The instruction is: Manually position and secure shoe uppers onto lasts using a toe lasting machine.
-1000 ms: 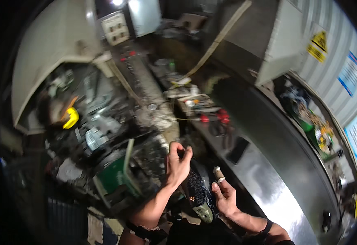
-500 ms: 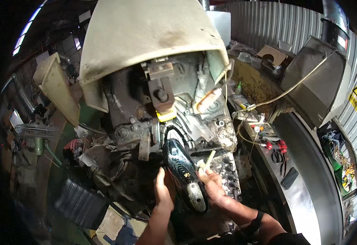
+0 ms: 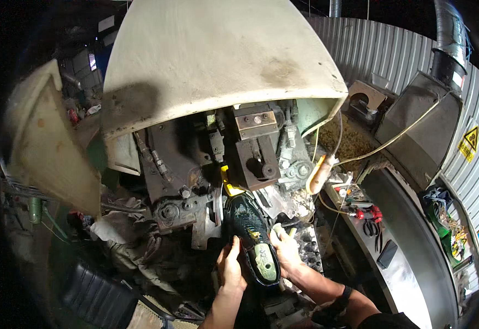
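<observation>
A glossy black shoe (image 3: 248, 222) on a pale green last (image 3: 265, 261) points toe-first into a grimy metal machine (image 3: 182, 214). Its toe meets the metal parts just below a yellow piece (image 3: 230, 183). My left hand (image 3: 231, 266) presses its fingers along the left side of the shoe, near the heel. On the opposite side, my right hand (image 3: 288, 255) grips the shoe. A cream-coloured stick-like thing (image 3: 279, 228) pokes out by the right fingers; its kind is unclear. The palms and lower fingers are partly hidden.
A pale hood (image 3: 223, 55) overhangs the machine. To the right, an orange-and-white handle (image 3: 321, 174) hangs on a cord. The metal bench (image 3: 401, 279) carries scissors (image 3: 371, 227), a red tool (image 3: 368, 213) and a black phone-like object (image 3: 387, 254). A black chair (image 3: 99, 296) stands lower left.
The view has shifted, with the hood now larger. My left hand has closed in on the shoe's side. The shoe has turned slightly more upright, its toe now close under the yellow piece.
</observation>
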`<control>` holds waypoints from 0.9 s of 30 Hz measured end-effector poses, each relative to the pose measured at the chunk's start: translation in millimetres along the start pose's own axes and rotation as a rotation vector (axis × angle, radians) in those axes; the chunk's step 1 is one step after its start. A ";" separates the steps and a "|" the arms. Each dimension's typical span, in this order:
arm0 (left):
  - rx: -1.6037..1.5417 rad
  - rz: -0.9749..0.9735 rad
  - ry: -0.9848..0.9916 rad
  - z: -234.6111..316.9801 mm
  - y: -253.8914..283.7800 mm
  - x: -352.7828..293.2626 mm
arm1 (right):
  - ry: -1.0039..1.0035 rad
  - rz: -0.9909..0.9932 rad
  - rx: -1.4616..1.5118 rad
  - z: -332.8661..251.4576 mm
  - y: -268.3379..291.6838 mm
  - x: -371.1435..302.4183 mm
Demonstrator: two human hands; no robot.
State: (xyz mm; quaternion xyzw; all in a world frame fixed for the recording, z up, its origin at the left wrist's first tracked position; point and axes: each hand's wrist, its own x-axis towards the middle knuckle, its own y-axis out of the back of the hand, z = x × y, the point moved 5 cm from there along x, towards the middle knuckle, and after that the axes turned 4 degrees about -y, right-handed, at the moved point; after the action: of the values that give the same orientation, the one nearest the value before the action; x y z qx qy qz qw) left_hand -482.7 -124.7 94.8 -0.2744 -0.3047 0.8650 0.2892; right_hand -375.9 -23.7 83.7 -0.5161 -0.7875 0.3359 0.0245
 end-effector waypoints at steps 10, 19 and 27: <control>-0.202 -0.021 0.163 -26.1 8.5 17.7 | -0.159 -0.030 -0.044 4.4 8.6 18.8; 0.129 0.304 -0.254 -25.1 18.8 12.9 | -0.145 0.000 -0.017 12.7 11.3 25.8; 0.285 0.463 -0.405 -57.3 46.4 37.7 | 0.219 -0.134 -0.328 50.6 46.8 65.8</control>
State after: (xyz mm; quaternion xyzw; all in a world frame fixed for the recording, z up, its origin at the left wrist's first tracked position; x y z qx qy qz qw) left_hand -486.6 -108.5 13.7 -0.1158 -0.1618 0.9785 0.0540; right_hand -388.8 16.6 -1.6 -0.4932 -0.8568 0.1425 0.0479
